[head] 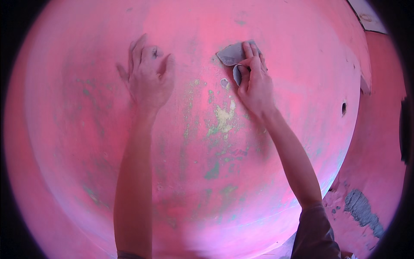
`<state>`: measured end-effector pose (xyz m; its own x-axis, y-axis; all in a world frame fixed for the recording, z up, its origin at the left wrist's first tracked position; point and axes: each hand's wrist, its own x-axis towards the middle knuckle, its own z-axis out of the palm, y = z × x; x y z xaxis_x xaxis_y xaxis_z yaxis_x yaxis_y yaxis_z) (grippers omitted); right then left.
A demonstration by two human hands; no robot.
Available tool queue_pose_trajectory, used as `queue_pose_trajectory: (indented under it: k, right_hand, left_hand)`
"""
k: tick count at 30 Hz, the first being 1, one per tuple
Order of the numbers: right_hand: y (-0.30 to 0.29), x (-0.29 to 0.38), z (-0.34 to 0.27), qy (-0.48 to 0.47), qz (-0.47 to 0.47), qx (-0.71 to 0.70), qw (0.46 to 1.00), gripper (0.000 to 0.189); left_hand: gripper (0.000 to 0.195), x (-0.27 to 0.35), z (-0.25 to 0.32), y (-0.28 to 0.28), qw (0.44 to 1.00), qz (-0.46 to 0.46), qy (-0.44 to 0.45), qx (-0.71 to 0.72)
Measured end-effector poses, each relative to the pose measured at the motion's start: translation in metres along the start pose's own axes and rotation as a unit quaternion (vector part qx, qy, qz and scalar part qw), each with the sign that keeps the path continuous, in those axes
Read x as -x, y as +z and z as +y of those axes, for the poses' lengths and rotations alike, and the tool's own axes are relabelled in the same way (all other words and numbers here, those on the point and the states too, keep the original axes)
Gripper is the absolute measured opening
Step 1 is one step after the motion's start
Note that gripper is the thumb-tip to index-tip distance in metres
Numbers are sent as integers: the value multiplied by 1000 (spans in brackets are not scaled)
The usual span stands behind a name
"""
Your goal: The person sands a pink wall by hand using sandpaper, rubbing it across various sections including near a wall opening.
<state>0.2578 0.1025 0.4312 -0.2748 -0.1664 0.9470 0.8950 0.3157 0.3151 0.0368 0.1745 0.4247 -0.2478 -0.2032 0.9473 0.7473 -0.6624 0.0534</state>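
Before me is a pink painted wall (181, 162), worn through to green and pale yellow patches. At upper right of centre, my right hand (257, 81) presses a grey sheet of sandpaper (231, 55) against it, fingertips on top. The lower edge of the sheet curls up by my thumb. To the left, my left hand (150, 76) rests near the wall with bent, spread fingers and thumb apart, and nothing is seen in it. A dark mark shows on one of its fingers. A chipped spot (224, 83) lies just below the sandpaper.
At right there is a dark hole (344, 108) in the wall, and beyond its edge another pink surface with a grey bare patch (362, 208). A dark object (404, 129) stands at the far right rim. A whitish panel (368, 16) shows at top right.
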Motion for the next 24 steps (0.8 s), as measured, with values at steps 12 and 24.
queue_pose_trajectory:
  k: [12, 24]
  right_hand:
    - [37, 16, -6, -149, -101, -144, 973, 55]
    - [9, 31, 16, -142, -46, -60, 987, 21]
  left_hand:
    - [27, -2, -7, 15, 1000, 10, -18, 12]
    - [26, 7, 3, 12, 1000, 13, 2, -9]
